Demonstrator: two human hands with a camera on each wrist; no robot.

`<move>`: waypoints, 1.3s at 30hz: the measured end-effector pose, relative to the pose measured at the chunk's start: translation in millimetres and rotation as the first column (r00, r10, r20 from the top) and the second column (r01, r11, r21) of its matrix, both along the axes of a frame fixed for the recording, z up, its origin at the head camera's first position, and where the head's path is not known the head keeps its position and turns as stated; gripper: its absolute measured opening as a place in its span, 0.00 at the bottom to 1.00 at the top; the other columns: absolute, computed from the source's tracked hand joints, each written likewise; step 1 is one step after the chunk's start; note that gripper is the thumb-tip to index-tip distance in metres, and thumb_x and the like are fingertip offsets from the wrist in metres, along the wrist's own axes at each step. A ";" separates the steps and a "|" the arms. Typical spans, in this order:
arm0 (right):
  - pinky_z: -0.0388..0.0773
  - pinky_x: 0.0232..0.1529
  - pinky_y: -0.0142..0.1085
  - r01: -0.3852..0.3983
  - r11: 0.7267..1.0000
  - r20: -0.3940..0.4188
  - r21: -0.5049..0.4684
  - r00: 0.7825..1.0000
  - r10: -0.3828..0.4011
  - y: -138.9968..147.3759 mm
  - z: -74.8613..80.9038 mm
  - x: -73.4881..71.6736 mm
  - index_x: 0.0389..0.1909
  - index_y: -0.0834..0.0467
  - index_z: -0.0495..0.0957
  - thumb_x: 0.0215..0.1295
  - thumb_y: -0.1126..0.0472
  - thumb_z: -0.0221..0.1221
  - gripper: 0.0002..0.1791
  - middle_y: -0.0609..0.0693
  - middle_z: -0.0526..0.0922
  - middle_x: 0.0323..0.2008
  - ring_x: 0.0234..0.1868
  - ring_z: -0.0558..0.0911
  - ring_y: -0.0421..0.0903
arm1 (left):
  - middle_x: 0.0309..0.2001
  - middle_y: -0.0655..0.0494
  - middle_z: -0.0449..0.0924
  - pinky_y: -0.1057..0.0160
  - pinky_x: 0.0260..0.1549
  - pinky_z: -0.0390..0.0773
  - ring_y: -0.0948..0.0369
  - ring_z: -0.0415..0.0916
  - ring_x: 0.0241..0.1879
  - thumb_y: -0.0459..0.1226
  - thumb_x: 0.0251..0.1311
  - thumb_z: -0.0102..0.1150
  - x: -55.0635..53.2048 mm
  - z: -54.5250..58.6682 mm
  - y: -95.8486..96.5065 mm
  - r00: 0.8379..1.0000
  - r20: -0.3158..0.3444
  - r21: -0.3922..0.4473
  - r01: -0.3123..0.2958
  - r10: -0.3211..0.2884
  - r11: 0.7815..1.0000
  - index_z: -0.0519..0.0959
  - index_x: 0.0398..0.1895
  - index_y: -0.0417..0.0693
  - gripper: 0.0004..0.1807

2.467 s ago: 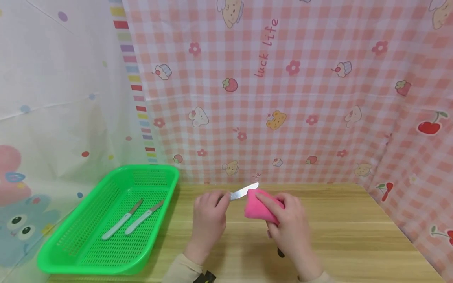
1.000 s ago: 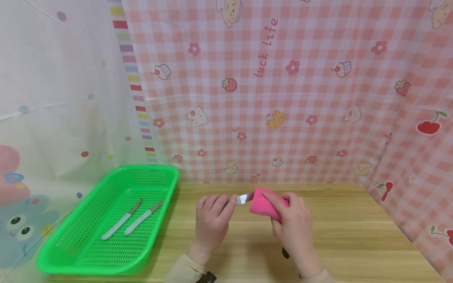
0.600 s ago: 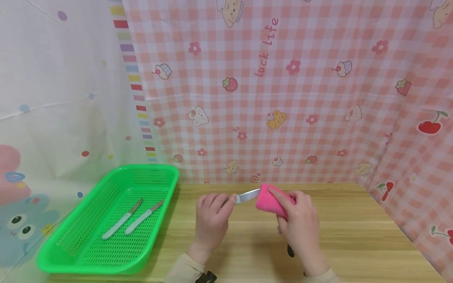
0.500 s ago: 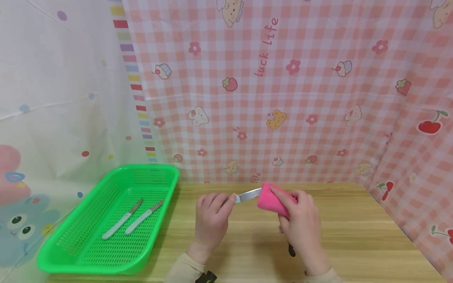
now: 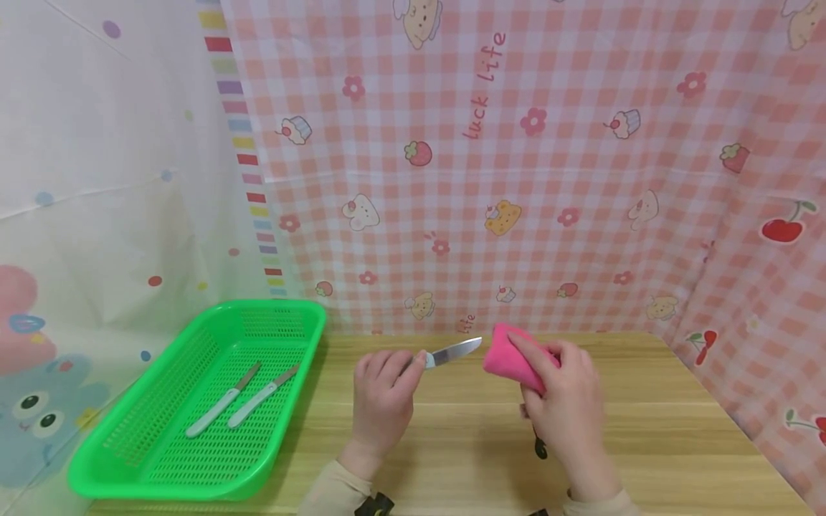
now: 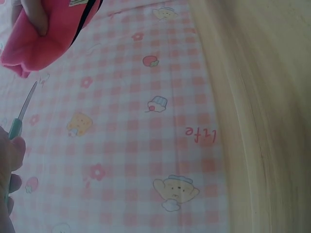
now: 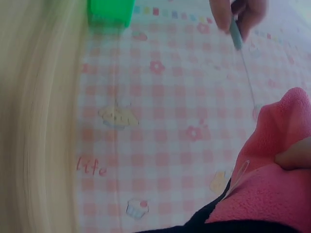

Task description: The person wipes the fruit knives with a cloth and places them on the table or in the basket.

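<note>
My left hand (image 5: 383,398) grips a small knife by its pale handle, with the blade (image 5: 457,350) pointing right and slightly up above the table. To the right of the tip, a folded pink cloth (image 5: 519,358) is held between the thumb and fingers of my right hand (image 5: 568,405). A small gap separates blade and cloth in the head view. Seen from the right wrist, the cloth (image 7: 272,194) is fuzzy with a dark edge. From the left wrist, the knife blade (image 6: 29,99) points up toward the cloth (image 6: 39,46).
A green perforated basket (image 5: 161,489) stands at the left of the wooden table (image 5: 671,430). Inside it lie two pale-handled knives, one (image 5: 213,414) left of the other (image 5: 254,405). A pink checked curtain (image 5: 581,158) hangs behind the table. A black loop (image 5: 540,448) dangles below my right hand.
One second ago the cloth covered the front of the blade. My right hand has drawn it to the right, off the tip, baring the whole blade. The left hand stays nearly in place.
</note>
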State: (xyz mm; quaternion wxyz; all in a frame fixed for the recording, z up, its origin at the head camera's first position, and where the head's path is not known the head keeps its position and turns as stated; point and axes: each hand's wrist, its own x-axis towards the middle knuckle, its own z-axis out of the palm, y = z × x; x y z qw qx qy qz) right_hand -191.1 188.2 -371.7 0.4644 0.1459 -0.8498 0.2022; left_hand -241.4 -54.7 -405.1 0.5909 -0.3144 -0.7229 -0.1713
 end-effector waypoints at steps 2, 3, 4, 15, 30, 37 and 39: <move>0.72 0.32 0.51 -0.025 0.999 -0.022 0.028 0.999 0.025 -5.2 0.7 1.5 0.54 0.49 0.83 0.36 0.76 0.69 0.38 0.62 0.76 0.38 0.35 0.75 0.60 | 0.34 0.54 0.81 0.53 0.35 0.73 0.55 0.75 0.34 0.33 0.67 0.55 -0.1 0.0 0.2 1.000 -0.002 -0.005 0.000 0.000 1.000 0.86 0.40 0.45 0.09; 0.72 0.32 0.50 -0.040 0.998 -0.029 0.039 0.999 0.041 -8.2 0.6 2.3 0.54 0.48 0.83 0.35 0.76 0.68 0.38 0.61 0.76 0.38 0.35 0.75 0.60 | 0.34 0.54 0.81 0.53 0.34 0.73 0.55 0.75 0.33 0.33 0.68 0.54 -0.2 0.1 0.4 1.000 -0.005 -0.007 0.000 0.000 1.000 0.86 0.40 0.45 0.10; 0.73 0.31 0.50 -0.055 0.997 -0.036 0.047 0.998 0.057 -11.4 0.3 3.0 0.54 0.48 0.83 0.34 0.76 0.68 0.39 0.61 0.77 0.37 0.35 0.76 0.59 | 0.34 0.54 0.81 0.53 0.34 0.72 0.55 0.75 0.33 0.34 0.69 0.53 -0.2 0.1 0.5 1.000 -0.007 -0.009 0.000 0.000 1.000 0.86 0.40 0.45 0.10; 0.72 0.31 0.47 -0.161 0.983 -0.075 0.091 0.983 0.168 -38.2 -11.4 4.4 0.54 0.45 0.83 0.38 0.71 0.70 0.36 0.57 0.77 0.36 0.33 0.75 0.54 | 0.34 0.54 0.80 0.55 0.34 0.71 0.55 0.74 0.33 0.33 0.73 0.48 0.5 -0.8 1.8 1.000 0.016 -0.039 0.005 -0.004 0.999 0.86 0.41 0.45 0.14; 0.73 0.31 0.46 -0.150 0.985 -0.061 0.086 0.986 0.155 -43.5 -16.4 3.2 0.51 0.45 0.84 0.40 0.72 0.69 0.33 0.57 0.78 0.37 0.34 0.76 0.54 | 0.34 0.55 0.80 0.54 0.35 0.72 0.56 0.74 0.34 0.35 0.70 0.51 -1.1 -3.4 2.9 0.999 -0.023 -0.030 0.042 -0.042 0.999 0.86 0.40 0.45 0.12; 0.74 0.31 0.47 -0.131 0.988 -0.057 0.076 0.989 0.136 -43.4 -17.0 2.8 0.51 0.45 0.85 0.39 0.73 0.68 0.33 0.58 0.78 0.37 0.35 0.76 0.56 | 0.34 0.55 0.81 0.55 0.34 0.71 0.56 0.75 0.33 0.35 0.66 0.55 -2.1 -2.7 4.6 0.995 -0.066 -0.006 0.071 -0.071 0.997 0.85 0.39 0.45 0.09; 0.74 0.31 0.48 -0.121 0.990 -0.055 0.071 0.991 0.125 -42.9 -16.9 2.5 0.50 0.46 0.85 0.39 0.73 0.69 0.33 0.58 0.78 0.37 0.35 0.76 0.56 | 0.34 0.55 0.81 0.55 0.34 0.72 0.57 0.75 0.33 0.35 0.65 0.56 -1.9 -2.6 4.9 0.995 -0.059 0.000 0.081 -0.080 0.997 0.85 0.39 0.45 0.08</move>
